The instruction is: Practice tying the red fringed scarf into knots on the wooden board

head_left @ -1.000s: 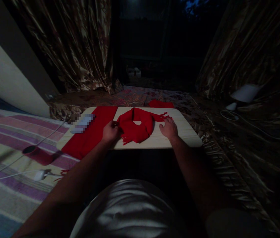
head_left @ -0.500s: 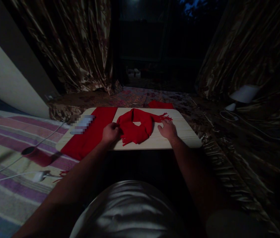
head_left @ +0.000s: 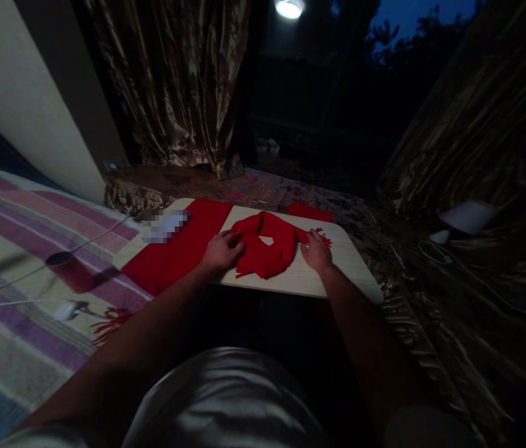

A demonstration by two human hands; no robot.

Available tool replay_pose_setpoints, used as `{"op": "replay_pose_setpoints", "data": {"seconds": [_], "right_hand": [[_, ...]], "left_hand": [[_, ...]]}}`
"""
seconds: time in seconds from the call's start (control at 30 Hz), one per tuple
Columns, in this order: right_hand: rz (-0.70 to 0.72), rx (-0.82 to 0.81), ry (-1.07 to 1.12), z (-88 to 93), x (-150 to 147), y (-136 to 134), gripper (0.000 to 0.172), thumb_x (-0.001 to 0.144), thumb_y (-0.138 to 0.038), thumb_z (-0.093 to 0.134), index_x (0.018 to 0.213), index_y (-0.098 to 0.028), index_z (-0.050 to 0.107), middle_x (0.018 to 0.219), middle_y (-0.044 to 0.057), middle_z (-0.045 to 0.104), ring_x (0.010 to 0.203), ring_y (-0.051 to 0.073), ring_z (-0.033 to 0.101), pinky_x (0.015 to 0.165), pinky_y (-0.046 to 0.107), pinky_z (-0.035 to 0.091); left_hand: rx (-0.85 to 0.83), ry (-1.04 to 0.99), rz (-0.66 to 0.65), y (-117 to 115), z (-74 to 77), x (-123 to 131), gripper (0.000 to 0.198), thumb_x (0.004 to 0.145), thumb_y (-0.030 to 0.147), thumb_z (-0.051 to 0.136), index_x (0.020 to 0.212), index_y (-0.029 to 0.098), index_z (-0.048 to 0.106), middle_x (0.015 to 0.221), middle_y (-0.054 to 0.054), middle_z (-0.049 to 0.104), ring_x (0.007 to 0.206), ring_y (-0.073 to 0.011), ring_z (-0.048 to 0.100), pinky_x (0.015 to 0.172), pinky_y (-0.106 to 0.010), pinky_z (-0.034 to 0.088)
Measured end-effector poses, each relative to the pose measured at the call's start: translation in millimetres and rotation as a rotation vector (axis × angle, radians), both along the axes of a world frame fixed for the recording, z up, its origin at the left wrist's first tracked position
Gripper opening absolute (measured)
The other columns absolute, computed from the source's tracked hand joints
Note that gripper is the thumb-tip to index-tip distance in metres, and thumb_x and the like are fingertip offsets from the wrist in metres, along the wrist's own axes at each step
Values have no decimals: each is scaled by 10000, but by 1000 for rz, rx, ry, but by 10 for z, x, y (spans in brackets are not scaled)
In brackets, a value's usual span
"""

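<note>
A small red scarf (head_left: 270, 260) with fringed ends lies curled into a ring on a pale wooden board (head_left: 303, 280). My left hand (head_left: 223, 251) rests at the ring's left side, its fingers apart and touching the cloth. At the tail stretching to the right, my right hand (head_left: 318, 252) lies on the cloth beside the fringe, thumb spread from the fingers. A wider red cloth (head_left: 183, 252) lies flat across the board's left part, under a pixelated patch.
On the striped bedding (head_left: 11, 249) at left are a red cup-shaped object (head_left: 71, 274), a white plug (head_left: 67, 310) with cables and some red fringe (head_left: 111, 323). More red cloth (head_left: 309, 211) shows behind the board. A white lamp (head_left: 468, 216) stands at right; curtains (head_left: 179, 93) hang behind.
The camera view has shifted. My right hand has come onto the scarf's fringed tail, and my left hand's fingers have spread over the ring's left side. The scarf keeps its ring shape.
</note>
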State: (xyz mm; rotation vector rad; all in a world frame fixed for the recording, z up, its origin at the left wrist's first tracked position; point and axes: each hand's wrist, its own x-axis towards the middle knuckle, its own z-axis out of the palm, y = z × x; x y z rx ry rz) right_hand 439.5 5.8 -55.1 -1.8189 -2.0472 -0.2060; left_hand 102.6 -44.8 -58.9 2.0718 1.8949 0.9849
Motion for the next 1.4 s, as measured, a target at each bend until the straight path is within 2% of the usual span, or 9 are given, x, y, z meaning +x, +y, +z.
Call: {"op": "replay_pose_setpoints", "data": {"seconds": [0.13, 0.3, 0.47, 0.67, 0.73, 0.9, 1.03, 1.2, 1.4], "right_hand": [[-16, -144, -6, 86, -46, 311, 679, 922, -292, 574, 1557, -117, 412, 1658, 186, 316, 1425, 318, 466, 1143, 452, 403], [-103, -319, 66, 249, -124, 470, 640, 917, -313, 627, 1499, -86, 487, 1436, 281, 571, 1295, 352, 593, 1044, 459, 461], [-111, -368, 282, 525, -252, 525, 224, 892, -320, 660, 939, -120, 750, 809, 134, 756, 801, 250, 733, 735, 301, 531], [-83, -270, 495, 1078, -886, 820, 269, 983, -204, 400, 1088, -149, 641, 716, 33, 681, 553, 121, 649, 529, 193, 496], [21, -278, 809, 1249, -1250, 839, 241, 956, -172, 433, 1150, -177, 576, 761, 16, 677, 537, 116, 655, 498, 193, 516], [429, -532, 1130, 1504, -2127, 526, 173, 970, -229, 477, 1142, -234, 503, 809, -22, 659, 610, 126, 719, 525, 210, 577], [712, -627, 1257, 1643, -2389, 104, 121, 978, -309, 503, 1073, -236, 520, 774, -34, 671, 658, 139, 736, 580, 248, 611], [893, -610, 1409, 1837, -2123, -426, 182, 981, -387, 517, 1048, -222, 557, 727, -23, 690, 700, 180, 750, 633, 307, 632], [878, -600, 1493, 1795, -1510, -779, 295, 943, -432, 510, 885, -177, 646, 718, 51, 719, 730, 263, 750, 672, 429, 648]], "left_hand": [[-25, 61, -4, -12, -1, 16, 503, 918, 519, 556, 1327, 273, 714, 1416, -121, 620, 1332, -324, 558, 1138, -440, 423], [-17, 69, -11, -14, -5, 23, 500, 911, 526, 561, 1317, 281, 719, 1414, -130, 614, 1300, -339, 575, 1108, -470, 441], [-31, 63, -34, -32, 34, 30, 520, 901, 519, 563, 1338, 269, 694, 1406, -134, 622, 1316, -349, 554, 1094, -482, 445], [-33, -48, -48, -33, 80, 35, 678, 838, 422, 641, 1472, 205, 543, 1333, -144, 673, 1245, -332, 610, 1066, -431, 475], [-55, -127, -30, -11, 61, 27, 807, 805, 400, 684, 1541, 172, 443, 1352, -164, 661, 1238, -333, 623, 1057, -414, 486], [-49, -434, 26, 62, -9, 6, 979, 763, 230, 691, 1626, 106, 246, 1508, -211, 533, 1345, -326, 566, 1094, -384, 462], [-1, -731, 89, 101, -40, -35, 965, 799, 209, 655, 1638, 107, 190, 1480, -210, 563, 1263, -298, 632, 1032, -370, 499], [96, -728, 105, 89, -60, -82, 633, 834, 278, 639, 1444, 147, 532, 1292, -167, 697, 1135, -305, 677, 965, -401, 516], [47, -882, -35, 78, -48, -38, 385, 878, 430, 586, 1088, 143, 733, 1064, -126, 759, 987, -276, 693, 849, -362, 539]]}}
